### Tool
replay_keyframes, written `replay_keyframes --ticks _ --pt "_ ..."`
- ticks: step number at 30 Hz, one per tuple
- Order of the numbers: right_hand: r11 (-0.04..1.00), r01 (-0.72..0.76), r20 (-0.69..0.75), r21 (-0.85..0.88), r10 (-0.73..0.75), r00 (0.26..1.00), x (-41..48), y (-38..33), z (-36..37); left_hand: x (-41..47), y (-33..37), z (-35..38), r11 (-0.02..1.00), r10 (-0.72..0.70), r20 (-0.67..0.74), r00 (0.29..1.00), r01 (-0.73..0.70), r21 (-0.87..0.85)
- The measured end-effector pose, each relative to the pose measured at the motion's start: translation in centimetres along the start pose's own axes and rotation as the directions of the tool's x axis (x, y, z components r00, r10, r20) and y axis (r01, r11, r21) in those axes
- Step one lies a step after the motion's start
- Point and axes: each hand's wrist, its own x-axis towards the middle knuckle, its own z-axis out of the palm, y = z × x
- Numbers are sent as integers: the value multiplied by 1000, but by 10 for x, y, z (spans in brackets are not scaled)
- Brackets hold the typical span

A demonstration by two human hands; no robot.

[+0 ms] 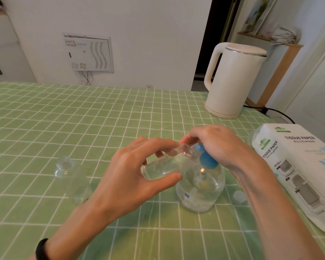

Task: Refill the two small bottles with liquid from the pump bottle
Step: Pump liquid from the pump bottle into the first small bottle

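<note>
While left hand [131, 171] grips small bottle [161, 167], right hand [214, 143] clutches pump [208, 161]; pack [298, 166] reads TISSUE PAPER.

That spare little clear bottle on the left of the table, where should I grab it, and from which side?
Take the spare bottle round its straight middle, below the shoulder, coming in from its left. It appears to stand neck up, so a side grip keeps the mouth free for the pump; its right is crowded by the left hand holding the other bottle.
</note>
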Motion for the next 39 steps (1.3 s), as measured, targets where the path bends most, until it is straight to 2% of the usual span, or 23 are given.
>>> replay_keyframes --ticks 9,15,22,26,30,35,39 --pt "993 31 -77 114 -23 997 3 -1 -1 2 -2 -2 1000 12 -16 1000 -12 3" --pt "1000 -11 -5 15 11 1000 1 -2 1 1 0 -3 1000 -7 7 1000 7 18" --pt "982 81 -96 173 -66 993 -1 -3 0 1 0 -3 1000 7 -13 1000 -7 4" --pt "984 53 -73 172 -41 996 0 -3 0 2 -2 -3 1000 7 -6 1000 -7 12" --pt "991 13 11 131 -15 1000 -1 -2 3 1 -1 -3 1000 -3 13 1000 3 26" --pt "982 57 -116 180 -36 993 0 -2 1 2 -1 -3 1000 2 4 1000 -2 10" --pt "978 95 -113 185 -75 991 -1 -2 0 2 -1 -4 1000 4 -2 1000 -4 6"
